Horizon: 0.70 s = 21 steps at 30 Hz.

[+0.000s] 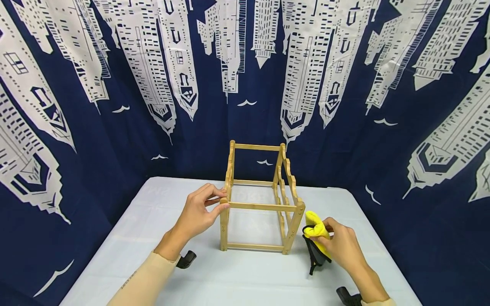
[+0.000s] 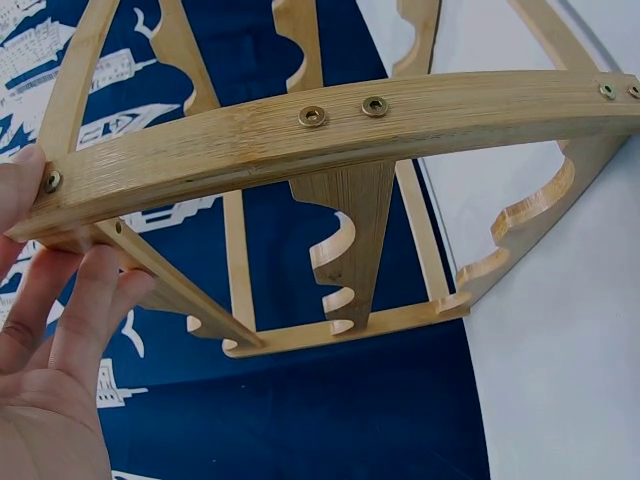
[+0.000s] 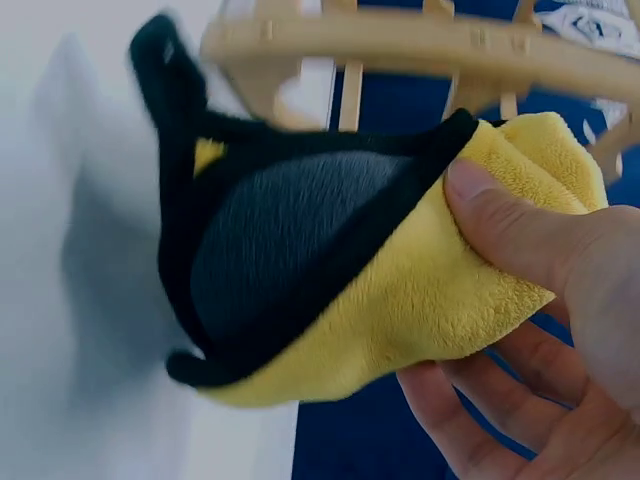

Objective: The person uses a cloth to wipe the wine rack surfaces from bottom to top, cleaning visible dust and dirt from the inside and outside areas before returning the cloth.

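Observation:
A light wooden rack with scalloped side rails stands on the white table. My left hand grips its near left top corner, thumb on the front and fingers behind; in the left wrist view those fingers curl under the screwed post. To the right of the rack, my right hand pinches a folded cloth, yellow on one face and dark grey on the other, with black edging. In the right wrist view the thumb presses into the yellow side of the cloth, and a black-trimmed corner sticks up.
The white table carries the rack. A navy curtain printed with pale upside-down buildings hangs behind and along both sides. Black wrist camera mounts show beside both forearms.

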{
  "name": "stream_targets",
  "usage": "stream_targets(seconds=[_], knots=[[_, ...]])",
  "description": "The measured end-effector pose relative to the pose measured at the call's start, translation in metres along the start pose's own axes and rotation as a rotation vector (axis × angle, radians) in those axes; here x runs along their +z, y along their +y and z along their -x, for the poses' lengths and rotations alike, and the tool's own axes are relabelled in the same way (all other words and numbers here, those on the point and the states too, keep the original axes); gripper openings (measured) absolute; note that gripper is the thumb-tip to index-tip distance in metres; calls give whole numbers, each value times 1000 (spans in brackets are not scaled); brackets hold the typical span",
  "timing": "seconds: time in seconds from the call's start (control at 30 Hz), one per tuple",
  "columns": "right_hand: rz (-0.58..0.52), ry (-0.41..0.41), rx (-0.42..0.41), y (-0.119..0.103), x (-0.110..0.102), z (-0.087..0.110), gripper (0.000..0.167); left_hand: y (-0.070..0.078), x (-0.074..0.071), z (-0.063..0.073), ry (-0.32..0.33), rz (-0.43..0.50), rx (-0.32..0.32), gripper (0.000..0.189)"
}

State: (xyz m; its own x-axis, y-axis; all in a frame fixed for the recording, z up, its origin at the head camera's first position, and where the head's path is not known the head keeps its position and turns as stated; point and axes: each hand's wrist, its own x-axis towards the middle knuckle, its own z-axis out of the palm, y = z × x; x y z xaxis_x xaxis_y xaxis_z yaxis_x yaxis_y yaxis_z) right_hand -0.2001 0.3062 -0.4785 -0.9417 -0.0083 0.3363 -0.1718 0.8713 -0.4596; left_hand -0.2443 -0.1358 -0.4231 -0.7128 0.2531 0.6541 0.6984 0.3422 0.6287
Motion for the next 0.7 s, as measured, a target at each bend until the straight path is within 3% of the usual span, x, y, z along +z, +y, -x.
stream_targets(seconds=[0.2,0.37,0.57,0.7], knots=[[203,80,-96,39,-13,-14,40,0,1,1,1,17,-29,28],[321,18,-112,69,-5,-24,43,1,2,2,0,10,-54,27],[231,-161,-2,80,20,-26,46,2,3,3,-5,16,-74,26],[144,-197,-18,82,30,-25,45,3,4,4,-5,34,-83,25]])
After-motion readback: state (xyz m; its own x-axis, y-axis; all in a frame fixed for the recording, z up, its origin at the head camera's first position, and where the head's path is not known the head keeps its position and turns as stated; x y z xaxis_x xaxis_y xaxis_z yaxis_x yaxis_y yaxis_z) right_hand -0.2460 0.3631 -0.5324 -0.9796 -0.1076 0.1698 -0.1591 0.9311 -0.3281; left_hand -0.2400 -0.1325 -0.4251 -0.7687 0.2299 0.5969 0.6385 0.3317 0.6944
